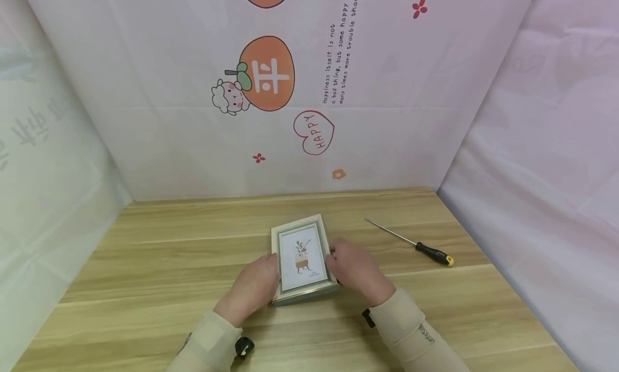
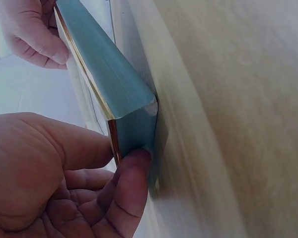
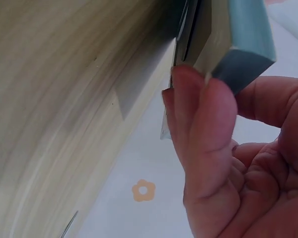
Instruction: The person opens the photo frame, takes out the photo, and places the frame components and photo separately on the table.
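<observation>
A picture frame [image 1: 302, 294] with a pale front, blue-green sides and a print of a plant in a pot faces up between both hands. At its left side my left hand [image 1: 255, 286] grips the edge, thumb on the front and fingers under the side. My right hand [image 1: 357, 267] holds the opposite edge the same way. In the left wrist view, the frame's blue-green side [image 2: 109, 69] has a whitish worn corner. Seen from the right wrist, the fingers [image 3: 208, 129] reach behind the frame [image 3: 253, 29], which is tilted with its right side raised off the table.
A screwdriver [image 1: 432, 252] with a black and yellow handle lies on the wooden table [image 1: 184, 243] to the right, its tip pointing to the back left. A white printed cloth [image 1: 387, 119] stands behind the table, with more cloth at both sides.
</observation>
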Tool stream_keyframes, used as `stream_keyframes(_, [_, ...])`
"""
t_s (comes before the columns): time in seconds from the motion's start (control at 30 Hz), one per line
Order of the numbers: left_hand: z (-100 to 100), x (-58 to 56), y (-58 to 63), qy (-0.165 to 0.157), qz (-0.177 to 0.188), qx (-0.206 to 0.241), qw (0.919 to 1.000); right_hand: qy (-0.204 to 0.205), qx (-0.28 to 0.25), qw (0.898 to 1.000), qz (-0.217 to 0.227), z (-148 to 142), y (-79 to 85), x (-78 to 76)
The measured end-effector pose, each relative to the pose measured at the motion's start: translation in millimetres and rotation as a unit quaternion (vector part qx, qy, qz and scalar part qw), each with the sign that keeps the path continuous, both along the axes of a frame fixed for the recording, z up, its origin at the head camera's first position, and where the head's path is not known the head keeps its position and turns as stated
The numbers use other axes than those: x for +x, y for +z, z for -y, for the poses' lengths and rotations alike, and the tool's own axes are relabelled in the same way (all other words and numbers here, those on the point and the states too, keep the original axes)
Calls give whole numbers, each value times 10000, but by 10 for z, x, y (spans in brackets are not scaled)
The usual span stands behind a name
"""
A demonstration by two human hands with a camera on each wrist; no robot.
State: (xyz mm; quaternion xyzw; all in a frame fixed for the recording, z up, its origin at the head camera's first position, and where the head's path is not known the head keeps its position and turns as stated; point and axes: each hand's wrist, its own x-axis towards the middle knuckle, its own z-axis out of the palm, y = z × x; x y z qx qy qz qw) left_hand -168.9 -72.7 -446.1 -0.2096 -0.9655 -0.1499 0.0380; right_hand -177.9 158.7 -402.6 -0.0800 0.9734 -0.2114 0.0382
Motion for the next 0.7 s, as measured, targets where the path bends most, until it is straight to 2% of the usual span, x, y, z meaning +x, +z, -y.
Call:
stream_keyframes(0.2, [3, 20, 28, 142, -24, -141, 9998, -125, -318, 9994, 96, 1, 37, 6])
stream_keyframes(0.4, [-38, 71, 104, 224, -587, -360, 9974, -120, -424, 9990, 26, 4, 38, 1])
stream_keyframes(0.53, [-112, 143, 205, -149, -1090, -209, 9937, -149, -476, 9988, 21, 12, 57, -1])
stream_keyframes(0.7, [-264, 273, 291, -675, -1657, 230, 9836, -159, -555, 9983, 44, 25, 61, -8])
